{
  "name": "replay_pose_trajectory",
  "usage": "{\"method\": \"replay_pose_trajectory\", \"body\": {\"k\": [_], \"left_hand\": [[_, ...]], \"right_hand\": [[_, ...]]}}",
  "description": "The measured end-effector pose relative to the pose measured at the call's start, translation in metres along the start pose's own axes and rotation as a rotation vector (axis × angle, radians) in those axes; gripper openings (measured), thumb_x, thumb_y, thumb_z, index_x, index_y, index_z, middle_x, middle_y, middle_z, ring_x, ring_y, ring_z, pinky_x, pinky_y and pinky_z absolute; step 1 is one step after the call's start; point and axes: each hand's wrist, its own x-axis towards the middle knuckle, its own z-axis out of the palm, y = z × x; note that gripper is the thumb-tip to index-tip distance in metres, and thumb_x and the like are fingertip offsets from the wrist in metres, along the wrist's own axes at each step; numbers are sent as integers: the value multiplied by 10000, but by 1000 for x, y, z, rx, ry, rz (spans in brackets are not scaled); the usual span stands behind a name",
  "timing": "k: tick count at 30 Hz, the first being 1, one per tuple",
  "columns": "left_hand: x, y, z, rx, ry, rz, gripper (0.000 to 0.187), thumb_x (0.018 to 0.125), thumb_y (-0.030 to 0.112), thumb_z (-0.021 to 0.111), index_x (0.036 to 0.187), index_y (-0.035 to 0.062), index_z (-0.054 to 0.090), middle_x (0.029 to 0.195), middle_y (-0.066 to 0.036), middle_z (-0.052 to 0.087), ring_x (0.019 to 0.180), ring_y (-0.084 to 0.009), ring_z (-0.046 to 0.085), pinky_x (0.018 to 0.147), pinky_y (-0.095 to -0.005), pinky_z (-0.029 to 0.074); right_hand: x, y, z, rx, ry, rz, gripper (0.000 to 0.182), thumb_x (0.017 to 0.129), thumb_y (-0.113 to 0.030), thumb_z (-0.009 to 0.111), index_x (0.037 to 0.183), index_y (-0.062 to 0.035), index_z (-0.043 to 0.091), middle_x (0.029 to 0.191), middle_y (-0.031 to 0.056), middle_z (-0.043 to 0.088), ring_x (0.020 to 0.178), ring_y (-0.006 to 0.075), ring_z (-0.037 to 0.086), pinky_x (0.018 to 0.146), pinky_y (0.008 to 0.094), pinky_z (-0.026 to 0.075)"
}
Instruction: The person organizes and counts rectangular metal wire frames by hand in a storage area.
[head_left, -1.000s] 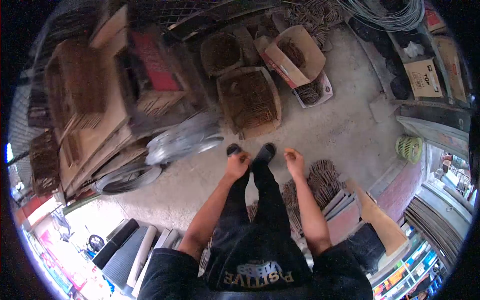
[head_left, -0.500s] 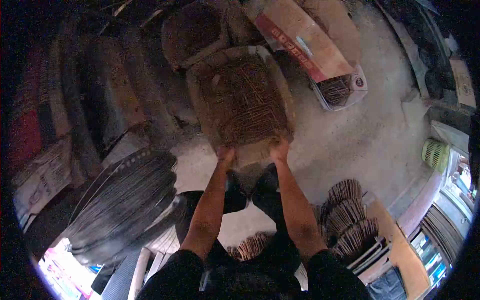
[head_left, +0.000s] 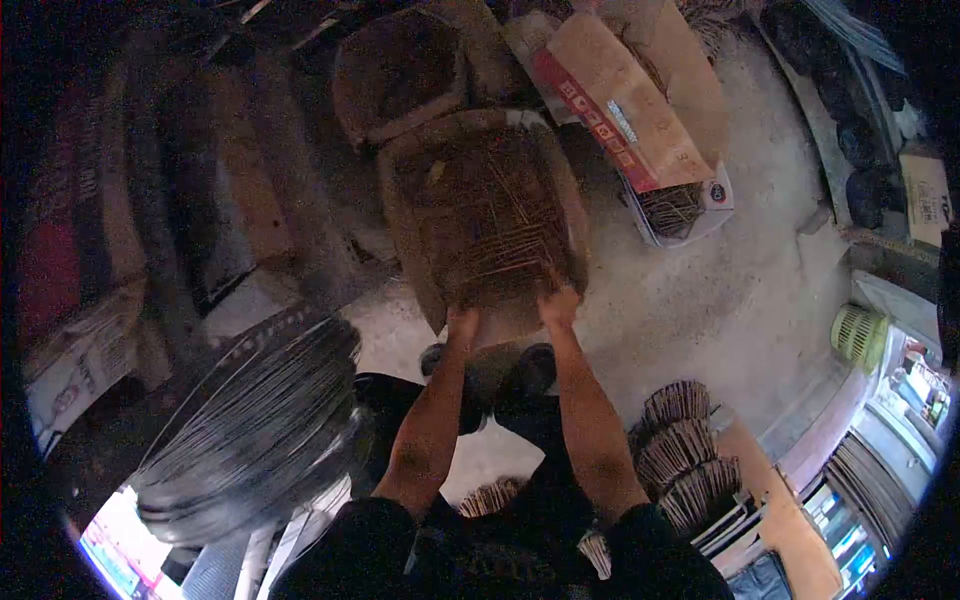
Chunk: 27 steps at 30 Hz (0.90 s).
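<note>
A worn cardboard box (head_left: 395,215) sits on the floor in front of me, holding many thin brown rods (head_left: 505,245) that look like rusty wire pieces. My left hand (head_left: 463,325) is closed on the near edge of the box, toward its left corner. At the near right corner, my right hand (head_left: 558,303) grips the box, its fingers reaching over the edge beside the rods. Dim light and blur hide the exact finger positions of both hands.
A second box (head_left: 400,125) stands behind the first. At the right lie a red-and-brown carton (head_left: 625,110) and a white box of rods (head_left: 680,230). A large wire coil (head_left: 260,430) is at my left, bundled brown rods (head_left: 685,455) at my right, and a yellow-green basket (head_left: 858,335) beyond.
The box and surrounding things sit slightly lower in view. Both hands remain at the box's near side; the right hand's fingers now show farther over the edge.
</note>
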Motion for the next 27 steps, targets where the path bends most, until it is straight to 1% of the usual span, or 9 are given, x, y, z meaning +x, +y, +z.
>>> {"method": "replay_pose_trajectory", "body": {"k": [4,6,14,16,18,19,21,24,27], "left_hand": [[-82,70,-18,-33,20,80,332,1023,159,586,1340,68,625,955,-85,645,839,-158,600,713,-346,503],[-134,121,-29,-44,16,138,371,1019,146,591,1380,68,616,969,-83,641,840,-147,594,703,-339,500],[-333,350,-106,31,11,303,524,981,103,615,1504,105,576,984,-80,669,857,-122,605,765,-302,512],[-369,380,-125,-58,35,588,448,1010,113,611,1457,82,628,838,8,628,698,-73,520,641,-286,477],[-413,422,-152,-24,55,595,460,1004,127,631,1462,90,623,857,-9,661,693,-73,530,642,-272,476],[-435,441,-167,-17,47,570,459,999,112,624,1457,99,626,994,-73,701,813,-107,594,746,-292,504],[-488,479,-198,-3,32,418,412,995,103,632,1406,97,664,1114,-142,761,934,-136,677,842,-313,541],[-522,485,-234,17,208,750,353,987,108,656,1336,77,703,1048,-137,767,898,-144,684,801,-315,545],[-563,492,-271,-62,293,711,333,955,82,685,1285,76,726,1079,-118,762,840,-164,667,730,-311,527]], "right_hand": [[-1,-55,-117,350,-10,243,382,956,-118,752,1315,3,702,920,44,765,745,153,688,703,362,574],[-14,-62,-169,654,201,305,305,950,-91,756,1241,0,749,865,19,730,718,99,616,658,316,531],[-39,-130,-407,754,179,259,193,959,-58,728,1138,-12,784,768,-32,643,640,54,525,557,257,416],[-46,-159,-465,719,123,182,167,959,-68,731,1105,-9,787,731,-41,619,608,51,505,536,261,396],[-50,-196,-523,620,15,192,144,960,-98,739,1053,6,773,671,-58,561,560,40,453,512,274,365],[-53,-214,-548,628,15,159,144,960,-98,739,1053,6,773,671,-58,561,560,40,453,512,274,365],[-60,-244,-586,562,-112,196,291,956,-189,766,1172,7,769,792,39,732,714,92,615,656,295,493],[-71,-276,-600,693,-70,84,292,954,-170,773,1171,25,765,847,55,762,760,94,642,701,285,515],[-82,-319,-599,882,-9,-97,286,956,-135,769,1166,59,755,935,77,788,839,98,675,769,268,532]]}}
